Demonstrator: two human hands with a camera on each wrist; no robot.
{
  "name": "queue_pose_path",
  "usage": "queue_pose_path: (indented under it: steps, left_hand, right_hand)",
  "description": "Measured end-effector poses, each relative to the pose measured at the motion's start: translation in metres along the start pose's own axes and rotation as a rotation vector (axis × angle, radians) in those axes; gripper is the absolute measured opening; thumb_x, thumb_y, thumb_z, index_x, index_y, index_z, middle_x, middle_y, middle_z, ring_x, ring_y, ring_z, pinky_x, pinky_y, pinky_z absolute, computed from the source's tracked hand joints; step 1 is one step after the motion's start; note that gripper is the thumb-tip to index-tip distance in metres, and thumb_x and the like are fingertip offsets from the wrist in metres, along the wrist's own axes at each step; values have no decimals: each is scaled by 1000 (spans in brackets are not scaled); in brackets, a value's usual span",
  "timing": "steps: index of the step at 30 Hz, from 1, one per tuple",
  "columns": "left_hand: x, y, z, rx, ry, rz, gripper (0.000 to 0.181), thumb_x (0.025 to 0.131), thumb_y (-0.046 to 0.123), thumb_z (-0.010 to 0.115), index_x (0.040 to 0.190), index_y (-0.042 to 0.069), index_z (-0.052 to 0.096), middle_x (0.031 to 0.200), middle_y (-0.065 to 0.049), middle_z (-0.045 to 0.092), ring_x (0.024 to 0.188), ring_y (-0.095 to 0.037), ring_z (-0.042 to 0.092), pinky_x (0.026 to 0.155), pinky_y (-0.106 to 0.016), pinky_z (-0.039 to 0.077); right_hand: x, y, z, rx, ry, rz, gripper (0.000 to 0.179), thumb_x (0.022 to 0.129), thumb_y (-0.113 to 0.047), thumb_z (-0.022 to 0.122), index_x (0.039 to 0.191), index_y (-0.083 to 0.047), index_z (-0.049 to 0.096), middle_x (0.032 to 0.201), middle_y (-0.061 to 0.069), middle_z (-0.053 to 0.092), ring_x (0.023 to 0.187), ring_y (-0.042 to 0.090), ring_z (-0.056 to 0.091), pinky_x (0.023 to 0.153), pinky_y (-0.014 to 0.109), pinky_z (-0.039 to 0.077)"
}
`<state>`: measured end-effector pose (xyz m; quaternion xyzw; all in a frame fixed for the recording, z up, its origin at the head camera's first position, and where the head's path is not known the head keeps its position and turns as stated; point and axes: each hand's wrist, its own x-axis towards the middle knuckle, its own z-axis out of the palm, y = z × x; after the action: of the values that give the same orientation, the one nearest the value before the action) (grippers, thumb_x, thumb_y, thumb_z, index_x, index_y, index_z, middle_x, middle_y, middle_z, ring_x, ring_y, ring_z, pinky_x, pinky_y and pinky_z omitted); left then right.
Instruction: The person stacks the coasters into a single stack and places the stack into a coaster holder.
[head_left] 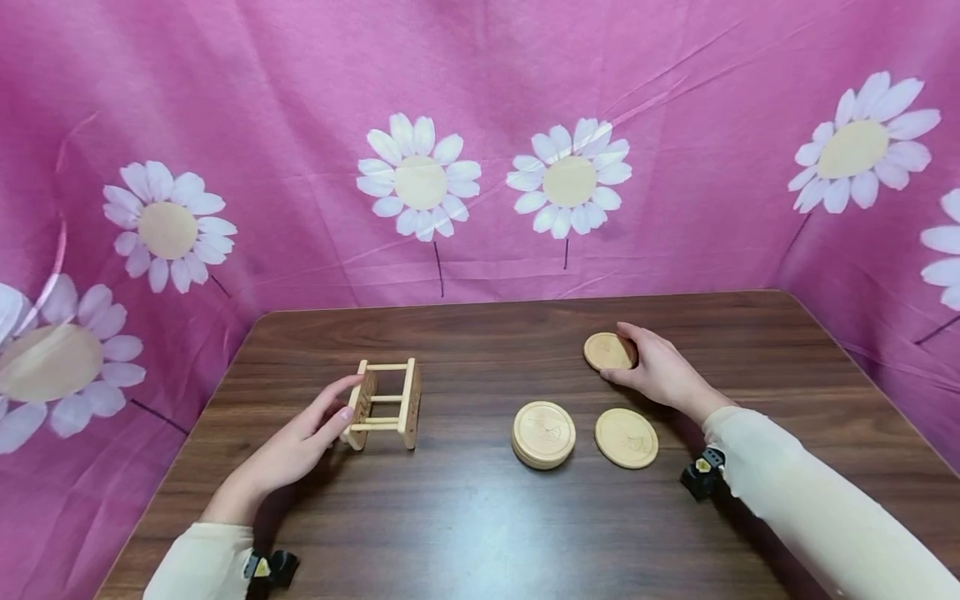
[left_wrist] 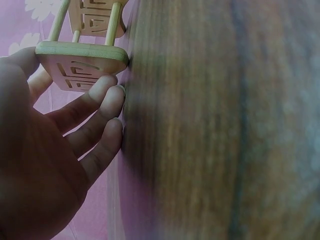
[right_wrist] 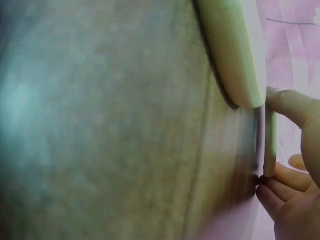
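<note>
At left, the loosely extended left hand [head_left: 300,440] touches a rack [head_left: 409,406], likely steadying it; right of centre, the right hand [head_left: 662,369] pinches a coaster [head_left: 606,351].

My left hand [head_left: 303,442] holds a pale wooden rack [head_left: 387,399], upright on the surface [head_left: 465,358], two cut-out end panels [head_left: 410,408] joined by round bars [head_left: 375,426]; my right hand [head_left: 663,371] pinches a thin, round wooden disc [head_left: 606,351] by its rim, nearly flat

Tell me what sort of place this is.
Probably an improvised recording space, though I can't be certain: a pink flowered cloth hangs behind and along both sides of a wood-grain table, and a small black device sits at each wrist.
</note>
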<state>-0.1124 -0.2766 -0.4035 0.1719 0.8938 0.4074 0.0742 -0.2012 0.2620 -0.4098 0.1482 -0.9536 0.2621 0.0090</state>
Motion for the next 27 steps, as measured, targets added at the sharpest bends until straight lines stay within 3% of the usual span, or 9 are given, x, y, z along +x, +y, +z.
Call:
queue_pose_path:
  steps: [13, 27]
  left_hand:
    - [-1, 3, 0, -4, 1, -2, 50, 118, 24, 46, 166, 22, 36, 117, -9, 70, 98, -8, 63, 85, -29, 50]
    - [0, 1, 0, -2, 2, 2, 50, 118, 24, 46, 167, 22, 36, 118, -9, 70, 100, -8, 62, 86, -28, 50]
  right_hand:
    - [-9, -4, -10, 18, 25, -27, 86, 93, -30, 86, 152, 17, 46, 149, 39, 56, 139, 55, 54, 116, 66, 42]
    - [-31, -28, -20, 66, 46, -106, 83, 92, -22, 89, 154, 14, 47, 150, 34, 59, 135, 50, 62, 111, 64, 48]
